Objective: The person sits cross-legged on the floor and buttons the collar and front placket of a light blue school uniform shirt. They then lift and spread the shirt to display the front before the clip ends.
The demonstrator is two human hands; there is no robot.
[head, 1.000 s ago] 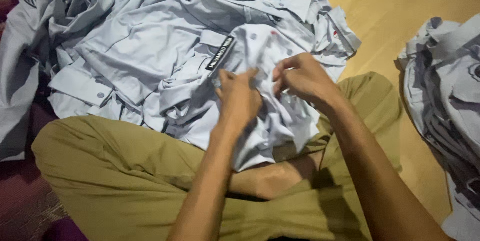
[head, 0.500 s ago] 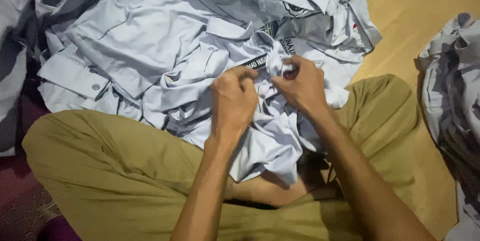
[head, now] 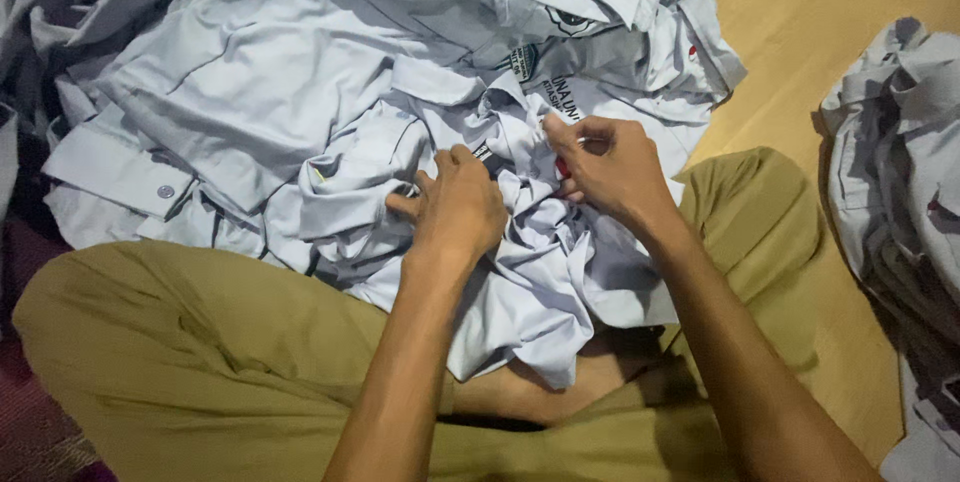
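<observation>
A crumpled pale grey shirt [head: 540,272] lies on my lap over crossed legs in olive trousers [head: 180,362]. My left hand [head: 455,207] presses down on the bunched fabric, fingers curled into it. My right hand [head: 610,167] pinches a fold of the same shirt near its collar, and a small red thing shows under its fingers. Both hands sit close together on the cloth.
A big heap of the same grey shirts [head: 300,72] with sewn badges covers the floor ahead and to the left. Another pile of grey shirts [head: 900,202] lies at the right edge. Bare wooden floor [head: 820,12] shows between them.
The view has shifted, so the shirt heap sits lower in frame. My hands have worked along the shirt, bunching more fabric; the right hand now pinches near the collar.
</observation>
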